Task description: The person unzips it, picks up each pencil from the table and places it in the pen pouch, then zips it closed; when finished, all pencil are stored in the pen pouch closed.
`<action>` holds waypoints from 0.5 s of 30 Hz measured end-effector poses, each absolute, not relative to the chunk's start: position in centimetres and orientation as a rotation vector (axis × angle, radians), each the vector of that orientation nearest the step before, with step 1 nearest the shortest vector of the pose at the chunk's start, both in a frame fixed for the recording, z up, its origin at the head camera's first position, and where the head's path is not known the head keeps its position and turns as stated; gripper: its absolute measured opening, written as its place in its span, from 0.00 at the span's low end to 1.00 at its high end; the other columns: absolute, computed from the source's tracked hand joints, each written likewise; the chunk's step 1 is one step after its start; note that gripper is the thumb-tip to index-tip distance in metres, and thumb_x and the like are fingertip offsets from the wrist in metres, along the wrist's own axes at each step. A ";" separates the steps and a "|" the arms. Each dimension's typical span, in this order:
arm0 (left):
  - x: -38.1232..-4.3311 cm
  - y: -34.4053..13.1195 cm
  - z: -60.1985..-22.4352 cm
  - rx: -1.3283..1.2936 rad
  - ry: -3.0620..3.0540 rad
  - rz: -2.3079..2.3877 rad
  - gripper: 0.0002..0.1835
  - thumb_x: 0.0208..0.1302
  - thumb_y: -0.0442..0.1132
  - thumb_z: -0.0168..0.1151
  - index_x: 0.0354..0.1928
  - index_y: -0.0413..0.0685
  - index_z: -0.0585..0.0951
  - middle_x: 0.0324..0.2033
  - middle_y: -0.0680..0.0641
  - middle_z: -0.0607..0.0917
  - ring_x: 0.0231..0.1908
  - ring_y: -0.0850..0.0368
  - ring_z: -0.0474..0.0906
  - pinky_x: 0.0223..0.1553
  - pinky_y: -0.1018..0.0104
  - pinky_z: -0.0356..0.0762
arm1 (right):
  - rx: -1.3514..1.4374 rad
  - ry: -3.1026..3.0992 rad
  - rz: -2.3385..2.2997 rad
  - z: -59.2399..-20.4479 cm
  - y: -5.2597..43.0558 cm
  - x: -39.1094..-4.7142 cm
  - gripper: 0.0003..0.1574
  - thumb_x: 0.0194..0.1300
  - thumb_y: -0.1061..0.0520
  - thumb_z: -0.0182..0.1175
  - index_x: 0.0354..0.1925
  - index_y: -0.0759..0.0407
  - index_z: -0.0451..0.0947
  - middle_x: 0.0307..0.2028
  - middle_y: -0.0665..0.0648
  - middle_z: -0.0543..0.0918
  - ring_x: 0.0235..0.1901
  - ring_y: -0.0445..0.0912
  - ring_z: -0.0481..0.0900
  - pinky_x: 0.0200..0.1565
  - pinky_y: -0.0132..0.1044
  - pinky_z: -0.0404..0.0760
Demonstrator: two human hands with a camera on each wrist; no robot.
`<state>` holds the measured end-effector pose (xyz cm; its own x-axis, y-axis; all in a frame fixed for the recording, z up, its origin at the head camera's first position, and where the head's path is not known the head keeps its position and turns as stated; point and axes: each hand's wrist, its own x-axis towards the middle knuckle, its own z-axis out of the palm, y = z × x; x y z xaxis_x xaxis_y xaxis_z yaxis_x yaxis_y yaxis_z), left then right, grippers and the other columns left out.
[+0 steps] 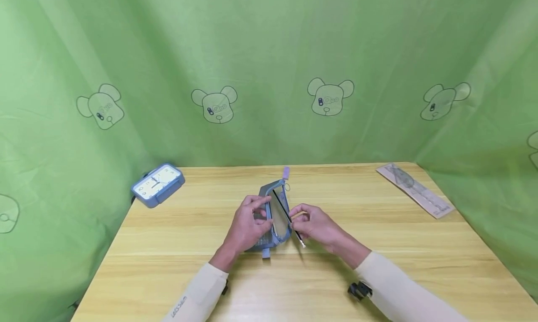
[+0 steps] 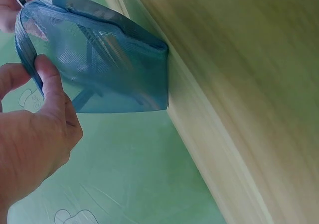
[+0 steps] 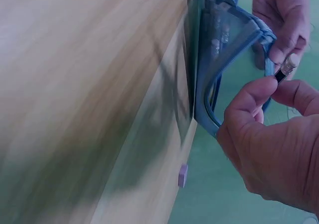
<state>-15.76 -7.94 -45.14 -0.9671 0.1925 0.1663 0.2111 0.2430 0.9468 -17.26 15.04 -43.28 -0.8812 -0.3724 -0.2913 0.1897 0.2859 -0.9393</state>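
A blue mesh zip pouch [image 2: 119,69] stands on the table with its mouth open, and several slim items show blurred through its mesh. My left hand [image 1: 247,223] pinches the pouch's near rim between thumb and fingers. Just right of it, my right hand [image 1: 314,225] pinches a black pencil [image 1: 280,204] between thumb and fingertips. The pencil slants across the pouch's mouth, its far end at the opening and its white-tipped end [image 3: 292,60] sticking out toward me. How deep the far end reaches is hard to tell.
A small purple block [image 1: 286,173] lies just behind the pouch. To the far left is a blue alarm clock [image 1: 158,184]; at the far right lies a flat pinkish packet [image 1: 414,189]. A green curtain [image 1: 269,41] encloses the wooden table [image 1: 168,275] at the back and sides.
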 end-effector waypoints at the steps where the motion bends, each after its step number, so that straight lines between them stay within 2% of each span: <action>1: -15.8 -7.9 -45.2 -0.404 -2.467 -1.874 0.33 0.63 0.25 0.69 0.72 0.35 0.77 0.64 0.37 0.74 0.52 0.49 0.80 0.50 0.73 0.91 | -0.150 2.106 -1.638 -43.4 14.7 -17.5 0.27 0.65 0.69 0.59 0.62 0.70 0.71 0.29 0.50 0.77 0.27 0.41 0.70 0.29 0.28 0.71; 10: -15.7 -7.6 -45.3 -0.437 -2.465 -1.881 0.34 0.62 0.23 0.68 0.72 0.34 0.77 0.65 0.37 0.73 0.52 0.48 0.81 0.48 0.73 0.91 | -0.034 2.201 -1.693 -44.4 11.9 -19.3 0.24 0.64 0.70 0.57 0.59 0.69 0.72 0.31 0.54 0.81 0.28 0.43 0.74 0.30 0.31 0.77; 15: -15.6 -7.4 -45.4 -0.436 -2.460 -1.894 0.34 0.62 0.22 0.68 0.72 0.35 0.77 0.64 0.37 0.73 0.51 0.48 0.81 0.46 0.73 0.91 | -0.040 2.275 -1.674 -44.7 10.9 -19.6 0.22 0.64 0.71 0.57 0.57 0.69 0.73 0.30 0.52 0.79 0.28 0.43 0.74 0.31 0.31 0.79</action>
<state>-15.63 -7.39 -45.36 -0.9614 0.2140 0.1732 0.2221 0.2314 0.9472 -19.64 10.89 -44.75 -0.9498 -0.2068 -0.2346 0.1625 0.3145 -0.9352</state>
